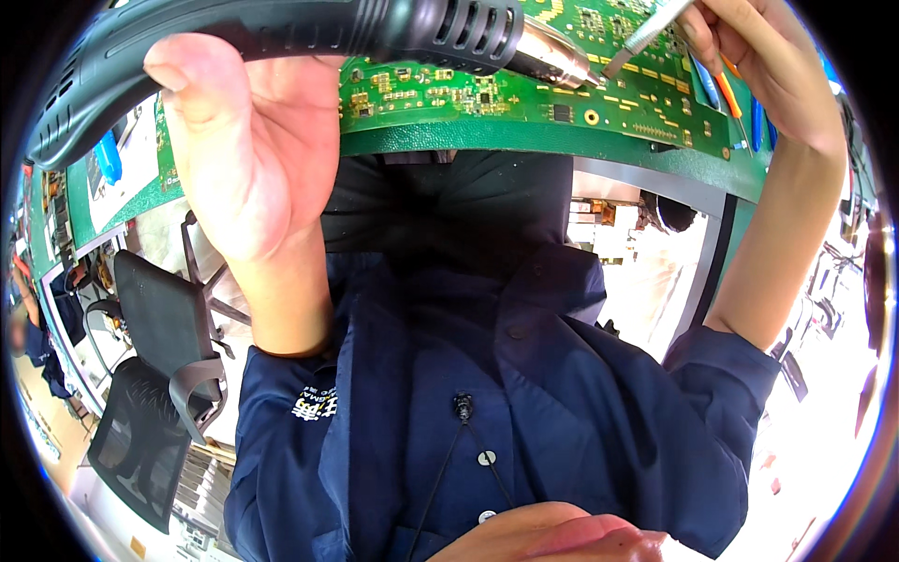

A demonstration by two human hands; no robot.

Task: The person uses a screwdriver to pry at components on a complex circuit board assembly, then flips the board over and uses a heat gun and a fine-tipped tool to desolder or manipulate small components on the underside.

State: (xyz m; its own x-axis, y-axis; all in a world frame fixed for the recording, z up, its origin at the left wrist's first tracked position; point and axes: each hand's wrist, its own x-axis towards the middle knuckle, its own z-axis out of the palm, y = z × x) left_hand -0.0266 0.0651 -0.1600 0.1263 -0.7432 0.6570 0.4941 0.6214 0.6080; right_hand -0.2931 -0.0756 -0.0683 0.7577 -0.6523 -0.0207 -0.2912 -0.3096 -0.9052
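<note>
My left hand is closed around a black hot air gun, its thumb lifted and its fingers partly hidden behind the body. The gun's metal nozzle points right and down, close above a green circuit board. In my right hand, a slim silver metal tool is pinched; I cannot tell its exact kind. Its tip comes down at the board beside the nozzle's end. Gold pads and small dark chips cover the board, which lies on a green mat.
Right of the board lie an orange-handled tool and several blue-handled tools. Another blue item rests at the left, by a white sheet. Black office chairs stand to the left. At the far left edge, another person is partly visible.
</note>
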